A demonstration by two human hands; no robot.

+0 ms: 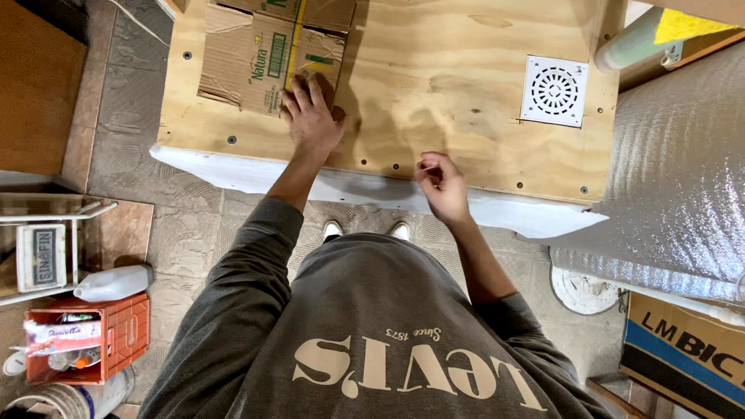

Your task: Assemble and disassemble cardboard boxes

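far left: a brown wooden panel (35, 101) over grey, ridged floor tiles (124, 77); lower down, a white wire rack (58, 213), a white plastic jug (115, 283) lying on its side, and an orange plastic crate (85, 337) stuffed with small packets and tubes. ahead, a broad plywood board (466, 85), pale with wavy grain, dotted with dark screw heads along the near edge, resting on a white sheet (535, 217) that juts out in a ragged strip along the near edge. on the board's left part, a flattened cardboard box (248, 58), brown, creased and scuffed, with a yellow tape strip down it. left hand (312, 118) flat on the cardboard's near right corner, fingers spread wide, palm pressing down, nothing grasped. right hand (442, 186) at the board's near edge, well apart from the cardboard, fingers curled loosely inward with thumb meeting fingertips; cannot tell whether anything small sits pinched there. below, grey sweatshirt sleeves and two pale shoe tips (365, 230) on the tiles. further right on the board, a square white plastic vent grille (554, 91) with a round slotted pattern. beyond the right edge, quilted silver foil insulation (683, 178), a pale green roll (640, 39) at top, a round white disc (583, 291) on the floor, and a printed cardboard carton (687, 353) at bottom right.
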